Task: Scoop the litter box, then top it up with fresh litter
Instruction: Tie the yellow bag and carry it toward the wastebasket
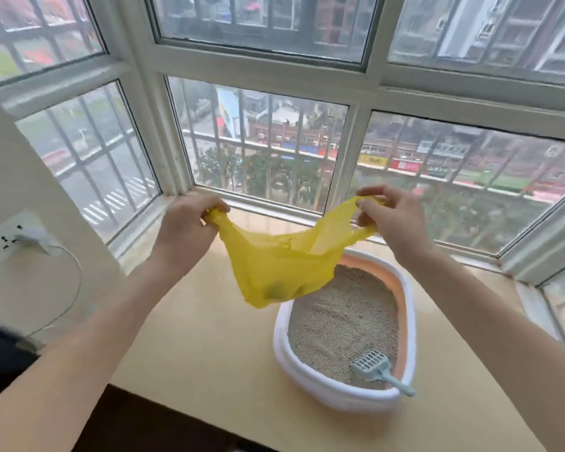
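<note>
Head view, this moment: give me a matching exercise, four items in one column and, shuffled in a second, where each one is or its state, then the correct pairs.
Column one:
1. yellow bag
2. scoop
3. litter box
4. charger

Column two:
A. plugged into the wall socket on the left
B. standing on the window ledge
C. stretched between the left hand and the right hand, held in the air
D. lying on the litter, handle resting over the rim

Pairs: 1-C, 2-D, 3-B, 4-A
</note>
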The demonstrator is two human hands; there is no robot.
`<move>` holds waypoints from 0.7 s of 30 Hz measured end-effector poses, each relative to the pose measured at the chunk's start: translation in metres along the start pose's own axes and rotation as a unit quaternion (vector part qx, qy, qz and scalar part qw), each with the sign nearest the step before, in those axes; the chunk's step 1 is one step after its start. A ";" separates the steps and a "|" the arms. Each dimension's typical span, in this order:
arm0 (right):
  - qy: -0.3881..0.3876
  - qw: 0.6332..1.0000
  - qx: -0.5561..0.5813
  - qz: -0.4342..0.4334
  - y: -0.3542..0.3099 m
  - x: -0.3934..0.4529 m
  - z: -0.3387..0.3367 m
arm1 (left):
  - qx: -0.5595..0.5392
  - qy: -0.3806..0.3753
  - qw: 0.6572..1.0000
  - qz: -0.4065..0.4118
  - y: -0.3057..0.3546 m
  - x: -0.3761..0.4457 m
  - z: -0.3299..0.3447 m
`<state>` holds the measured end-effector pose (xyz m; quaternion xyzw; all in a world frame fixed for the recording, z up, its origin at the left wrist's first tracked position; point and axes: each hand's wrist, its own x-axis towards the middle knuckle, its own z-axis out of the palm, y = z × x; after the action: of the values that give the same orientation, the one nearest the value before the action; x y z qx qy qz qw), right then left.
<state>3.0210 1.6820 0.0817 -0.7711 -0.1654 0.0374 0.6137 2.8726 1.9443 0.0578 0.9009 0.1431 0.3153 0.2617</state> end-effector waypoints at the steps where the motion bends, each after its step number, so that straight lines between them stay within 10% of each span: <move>1: -0.006 1.000 0.008 0.022 0.005 -0.006 -0.003 | -0.008 -0.015 1.000 -0.016 0.004 -0.004 0.007; 7: -0.005 0.999 0.036 0.038 -0.015 -0.020 -0.025 | -0.116 -0.045 0.989 -0.075 0.054 0.013 0.009; 15: -0.161 0.986 -0.028 -0.035 -0.062 -0.049 0.002 | -0.183 -0.153 0.967 0.093 0.145 0.033 0.011; 21: -0.107 0.990 -0.035 -0.079 -0.077 -0.038 0.002 | -0.348 -0.196 0.915 0.063 0.145 0.040 -0.003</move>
<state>2.9680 1.6872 0.1498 -0.7681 -0.2921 0.0653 0.5661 2.9142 1.8431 0.1614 0.8040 -0.0866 0.1779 0.5608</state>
